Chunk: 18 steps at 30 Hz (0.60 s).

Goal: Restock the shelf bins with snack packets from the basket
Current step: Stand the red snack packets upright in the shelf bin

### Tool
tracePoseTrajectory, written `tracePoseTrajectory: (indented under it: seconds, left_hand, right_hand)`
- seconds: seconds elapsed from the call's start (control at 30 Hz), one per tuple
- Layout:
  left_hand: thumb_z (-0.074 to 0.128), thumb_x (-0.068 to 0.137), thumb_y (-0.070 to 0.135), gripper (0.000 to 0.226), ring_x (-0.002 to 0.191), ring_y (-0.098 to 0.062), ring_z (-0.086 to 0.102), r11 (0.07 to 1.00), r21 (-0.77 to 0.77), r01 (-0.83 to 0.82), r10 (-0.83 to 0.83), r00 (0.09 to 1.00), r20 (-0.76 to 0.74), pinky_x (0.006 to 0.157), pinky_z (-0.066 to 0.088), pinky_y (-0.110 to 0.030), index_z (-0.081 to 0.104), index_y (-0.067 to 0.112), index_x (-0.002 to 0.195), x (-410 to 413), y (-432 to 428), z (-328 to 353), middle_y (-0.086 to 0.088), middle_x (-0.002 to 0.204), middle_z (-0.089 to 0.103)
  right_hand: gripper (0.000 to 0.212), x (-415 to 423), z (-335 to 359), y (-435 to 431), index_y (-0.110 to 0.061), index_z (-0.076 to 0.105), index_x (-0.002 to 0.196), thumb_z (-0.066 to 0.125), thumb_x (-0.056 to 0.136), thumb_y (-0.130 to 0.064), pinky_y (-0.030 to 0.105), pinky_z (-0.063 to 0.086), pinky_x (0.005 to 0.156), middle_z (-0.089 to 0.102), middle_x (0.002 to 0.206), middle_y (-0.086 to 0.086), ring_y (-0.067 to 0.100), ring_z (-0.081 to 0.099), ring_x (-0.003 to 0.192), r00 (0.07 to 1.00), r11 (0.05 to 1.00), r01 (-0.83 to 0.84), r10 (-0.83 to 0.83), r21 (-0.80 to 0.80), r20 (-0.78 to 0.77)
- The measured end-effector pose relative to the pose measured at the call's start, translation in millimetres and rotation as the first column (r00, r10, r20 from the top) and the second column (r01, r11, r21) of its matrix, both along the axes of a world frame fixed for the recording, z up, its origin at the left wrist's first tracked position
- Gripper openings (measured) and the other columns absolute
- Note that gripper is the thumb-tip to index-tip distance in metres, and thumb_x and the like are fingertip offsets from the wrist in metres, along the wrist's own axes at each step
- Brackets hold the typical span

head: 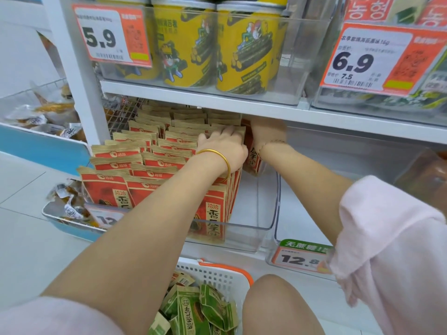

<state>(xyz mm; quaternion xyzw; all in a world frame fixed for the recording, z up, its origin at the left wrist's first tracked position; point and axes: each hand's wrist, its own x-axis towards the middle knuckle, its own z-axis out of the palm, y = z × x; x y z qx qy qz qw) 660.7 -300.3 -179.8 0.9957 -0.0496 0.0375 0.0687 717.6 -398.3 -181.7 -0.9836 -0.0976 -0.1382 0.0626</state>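
Now left hand (221, 147) presses flat red packets (154, 163); right hand (267, 132) grips others.

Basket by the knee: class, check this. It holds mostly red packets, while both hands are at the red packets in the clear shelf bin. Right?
No. The head view shows the basket holding mostly green packets, not red. The rest stands: left hand and right hand are at the red packets in the clear bin.

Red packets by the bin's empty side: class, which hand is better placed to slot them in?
Right. The right hand has its grip on those red packets beside the gap, while the left hand lies across the standing rows, seemingly holding them back.
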Motion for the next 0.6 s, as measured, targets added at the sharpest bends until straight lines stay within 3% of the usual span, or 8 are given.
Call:
tracePoseTrajectory:
  seconds: [0.07, 0.2, 0.3, 0.33, 0.4, 0.47, 0.53, 0.6]
  left_hand:
    - [0.026, 0.096, 0.033, 0.042, 0.134, -0.024, 0.029, 1.000, -0.005, 0.010, -0.010, 1.000, -0.006, 0.101, 0.024, -0.049, 0.041, 0.020, 0.133, 2.2, 2.6, -1.0, -0.002, 0.144, 0.033]
    - [0.021, 0.098, 0.037, 0.048, 0.142, -0.020, 0.018, 0.999, 0.001, 0.032, -0.032, 0.999, -0.014, 0.107, 0.019, -0.050, 0.032, 0.027, 0.143, 5.0, 10.3, -4.9, 0.004, 0.156, 0.017]
    - [0.020, 0.099, 0.039, 0.050, 0.143, -0.019, 0.017, 0.999, 0.017, 0.034, -0.033, 0.999, -0.016, 0.108, 0.018, -0.051, 0.030, 0.026, 0.145, 4.1, 11.9, -5.7, 0.005, 0.158, 0.013]
    - [0.020, 0.099, 0.040, 0.050, 0.143, -0.019, 0.017, 0.999, 0.017, 0.034, -0.033, 0.999, -0.016, 0.108, 0.018, -0.051, 0.029, 0.025, 0.146, 3.4, 11.7, -5.7, 0.005, 0.158, 0.013]
    - [0.019, 0.099, 0.039, 0.050, 0.143, -0.019, 0.016, 0.999, 0.013, 0.033, -0.032, 0.999, -0.018, 0.108, 0.017, -0.050, 0.027, 0.025, 0.147, 0.9, 11.1, -5.5, 0.005, 0.158, 0.010]
    - [0.019, 0.100, 0.039, 0.050, 0.144, -0.018, 0.014, 0.999, 0.021, 0.036, -0.036, 0.999, -0.015, 0.108, 0.018, -0.049, 0.026, 0.024, 0.147, -1.9, 11.3, -4.8, 0.005, 0.159, 0.008]
    - [0.018, 0.100, 0.039, 0.050, 0.144, -0.017, 0.012, 0.999, 0.026, 0.042, -0.042, 0.999, -0.010, 0.108, 0.018, -0.048, 0.026, 0.024, 0.147, -3.9, 11.2, -3.8, 0.005, 0.159, 0.007]
    - [0.018, 0.100, 0.038, 0.050, 0.145, -0.015, 0.009, 0.998, 0.034, 0.051, -0.050, 0.999, -0.010, 0.108, 0.018, -0.047, 0.026, 0.023, 0.147, -5.6, 10.7, -3.5, 0.004, 0.159, 0.007]
  right_hand:
    - [0.019, -7.3, 0.4, 4.8, -0.012, 0.053, 0.110, 0.041, 0.095, -0.014, 0.031, 0.039, 0.073, 0.058, 0.110, 0.012, 0.031, 0.056, 0.098, 0.999, 0.993, 0.037, -0.040, 0.112, 0.026]
    - [0.031, -47.3, 2.0, 8.7, 0.000, 0.051, 0.122, 0.050, 0.092, -0.006, 0.034, 0.043, 0.079, 0.052, 0.123, 0.019, 0.034, 0.055, 0.111, 0.948, 0.999, -0.034, 0.030, -0.010, -0.315]
    - [0.036, -63.3, -0.4, 11.5, 0.003, 0.048, 0.129, 0.044, 0.096, -0.011, 0.033, 0.043, 0.085, 0.054, 0.128, 0.021, 0.034, 0.053, 0.117, 0.890, 0.913, 0.122, 0.073, 0.390, -0.450]
    - [0.038, -61.7, -3.2, 12.9, 0.002, 0.045, 0.131, 0.044, 0.096, -0.012, 0.033, 0.044, 0.084, 0.052, 0.130, 0.021, 0.033, 0.054, 0.117, 0.877, 0.806, 0.240, 0.059, 0.541, -0.477]
    - [0.040, -51.9, -14.8, 16.0, 0.000, 0.042, 0.134, 0.044, 0.097, -0.012, 0.032, 0.044, 0.082, 0.050, 0.134, 0.019, 0.027, 0.055, 0.108, 0.840, 0.475, 0.450, 0.062, 0.757, -0.538]
    - [0.042, -35.8, -32.4, 19.7, -0.004, 0.039, 0.138, 0.041, 0.097, -0.012, 0.028, 0.042, 0.078, 0.050, 0.135, 0.014, 0.021, 0.054, 0.103, 0.829, 0.167, 0.542, 0.054, 0.824, -0.556]
    - [0.046, -20.0, -49.2, 25.8, -0.013, 0.038, 0.141, 0.038, 0.096, -0.021, 0.030, 0.042, 0.089, 0.051, 0.136, 0.010, 0.025, 0.053, 0.115, 0.840, -0.034, 0.542, 0.029, 0.840, -0.541]
    - [0.056, -0.6, -68.7, 32.6, -0.020, 0.036, 0.142, 0.037, 0.091, -0.041, 0.043, 0.041, 0.102, 0.048, 0.140, 0.007, 0.028, 0.050, 0.123, 0.868, -0.169, 0.496, 0.064, 0.851, -0.493]
